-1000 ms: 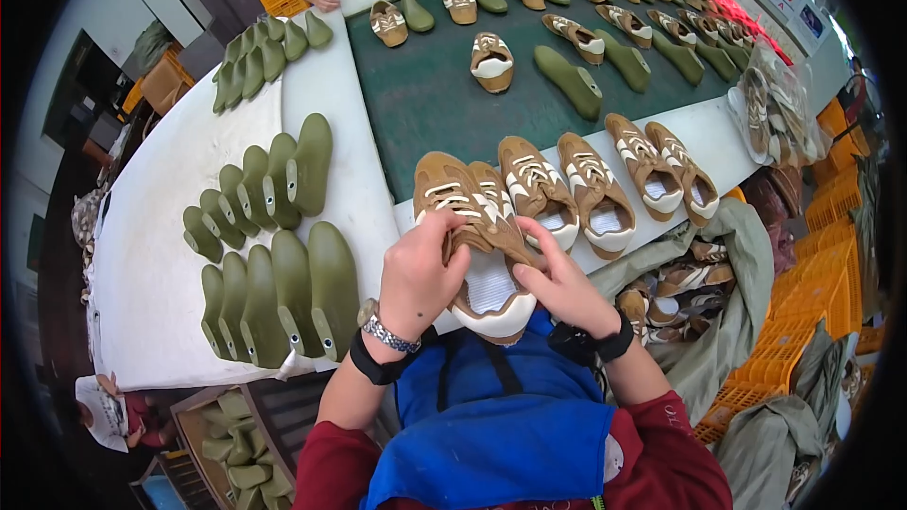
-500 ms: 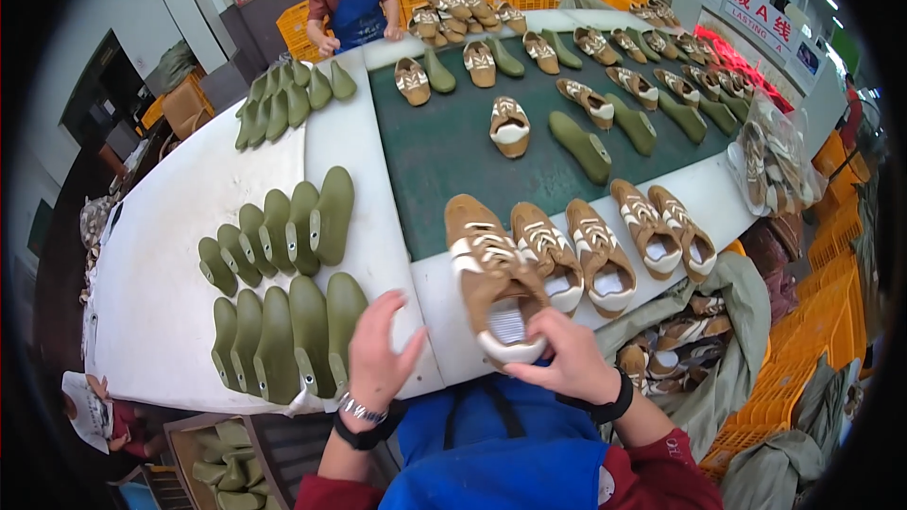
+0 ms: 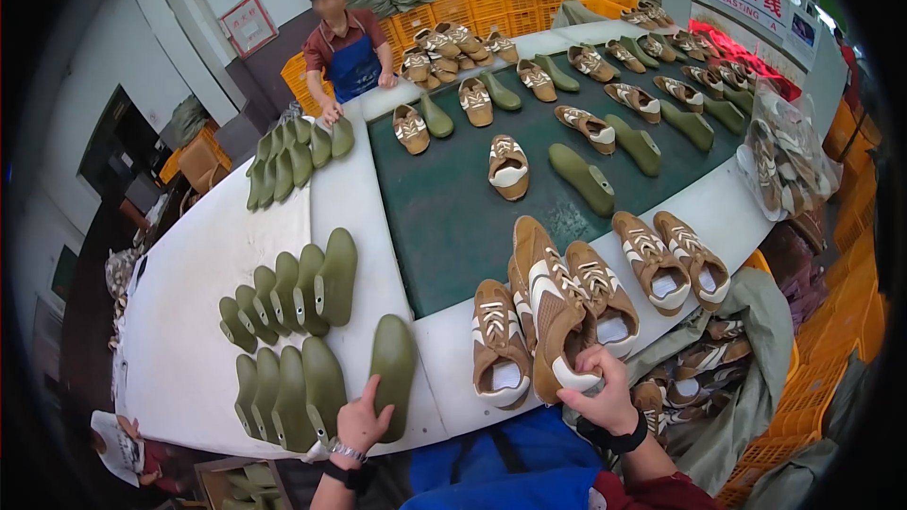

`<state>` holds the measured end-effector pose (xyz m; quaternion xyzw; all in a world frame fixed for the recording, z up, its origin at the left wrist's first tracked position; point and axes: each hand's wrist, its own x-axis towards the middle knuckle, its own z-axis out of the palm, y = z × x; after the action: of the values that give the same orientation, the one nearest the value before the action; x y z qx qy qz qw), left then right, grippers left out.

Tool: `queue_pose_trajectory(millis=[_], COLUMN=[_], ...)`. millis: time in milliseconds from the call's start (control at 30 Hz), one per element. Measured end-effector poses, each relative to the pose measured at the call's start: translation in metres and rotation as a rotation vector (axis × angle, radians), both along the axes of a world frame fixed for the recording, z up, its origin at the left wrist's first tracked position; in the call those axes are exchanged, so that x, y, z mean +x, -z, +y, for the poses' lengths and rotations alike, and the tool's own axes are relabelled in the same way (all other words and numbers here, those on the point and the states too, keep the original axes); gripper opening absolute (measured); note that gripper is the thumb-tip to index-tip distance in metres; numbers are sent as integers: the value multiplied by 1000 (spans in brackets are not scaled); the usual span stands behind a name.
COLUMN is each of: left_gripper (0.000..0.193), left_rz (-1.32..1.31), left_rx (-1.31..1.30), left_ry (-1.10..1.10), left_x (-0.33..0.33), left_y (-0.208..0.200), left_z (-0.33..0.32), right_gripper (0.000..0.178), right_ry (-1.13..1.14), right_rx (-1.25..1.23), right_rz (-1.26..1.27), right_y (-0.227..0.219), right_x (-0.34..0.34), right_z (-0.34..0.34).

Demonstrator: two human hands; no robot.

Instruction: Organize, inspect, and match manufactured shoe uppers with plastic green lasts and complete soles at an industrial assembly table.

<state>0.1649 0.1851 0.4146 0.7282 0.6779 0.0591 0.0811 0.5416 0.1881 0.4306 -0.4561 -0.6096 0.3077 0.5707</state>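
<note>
My left hand (image 3: pixel 362 423) is closed around the near end of a green shoe last (image 3: pixel 393 364), its index finger stretched along the side. That last lies a little apart, right of the near row of green lasts (image 3: pixel 288 395). My right hand (image 3: pixel 605 395) grips the heel of a tan sneaker with white stripes (image 3: pixel 550 307), toe pointing away and tilted up. The held sneaker partly covers another one behind it. Next to it on the white tabletop stand a laced sneaker (image 3: pixel 499 345) on the left and another sneaker (image 3: pixel 603 288) on the right.
A pair of sneakers (image 3: pixel 669 264) stands farther right. Sneakers and lasts lie across the green belt (image 3: pixel 444 227). Another row of lasts (image 3: pixel 331 283) stands to the left. A person (image 3: pixel 350 47) touches lasts at the far side. Below right, a cloth-lined crate holds more sneakers (image 3: pixel 685 378).
My left hand has come down onto the last, which has shifted right from its row. My right hand has moved right; a sneaker now shows left of the held one. The person reaches to the lasts.
</note>
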Motion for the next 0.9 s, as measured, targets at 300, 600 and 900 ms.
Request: queue_pose_trajectory(millis=[300,600,900], left_gripper=[48,41,46], left_rz=[-9,-13,-108], left_rx=[-35,-78,-37], left_ry=[9,-107,5], left_x=[67,119,135], left_y=[39,66,75], left_z=[251,352,381], right_gripper=[42,42,45], right_ry=[123,243,363], right_rx=[-30,-159,-294], right_rz=[-194,-368,-514], right_y=[-10,-29,-62], right_x=[38,68,90], right_z=[-19,-30,-3])
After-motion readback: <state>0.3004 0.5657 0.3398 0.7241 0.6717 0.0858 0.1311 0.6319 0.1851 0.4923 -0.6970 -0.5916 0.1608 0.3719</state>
